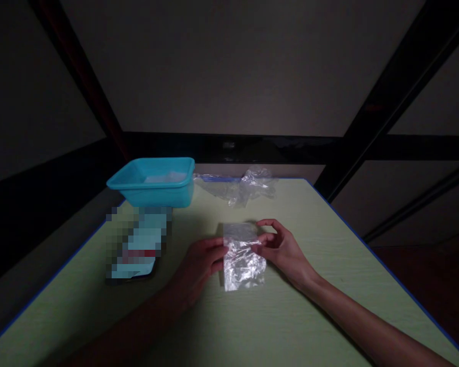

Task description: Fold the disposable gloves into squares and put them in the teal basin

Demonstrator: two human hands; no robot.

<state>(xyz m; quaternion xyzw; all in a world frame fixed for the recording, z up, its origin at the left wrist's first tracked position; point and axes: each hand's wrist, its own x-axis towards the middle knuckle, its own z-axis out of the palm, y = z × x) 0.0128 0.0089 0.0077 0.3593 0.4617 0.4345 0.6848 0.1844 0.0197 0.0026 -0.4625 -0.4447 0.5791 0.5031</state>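
A small clear plastic bag (241, 257) lies on the pale green table (290, 316), held between both hands. My left hand (199, 266) pinches its left edge with curled fingers. My right hand (281, 248) pinches its upper right edge between thumb and forefinger, the other fingers arched above. The bag looks crinkled and its top part stands slightly lifted.
A turquoise plastic tub (153, 182) sits at the table's far left. Crumpled clear plastic bags (239, 186) lie at the far edge. A blurred flat object (136, 243) rests left of my hands. Dark beams and a wall stand beyond the blue-edged table.
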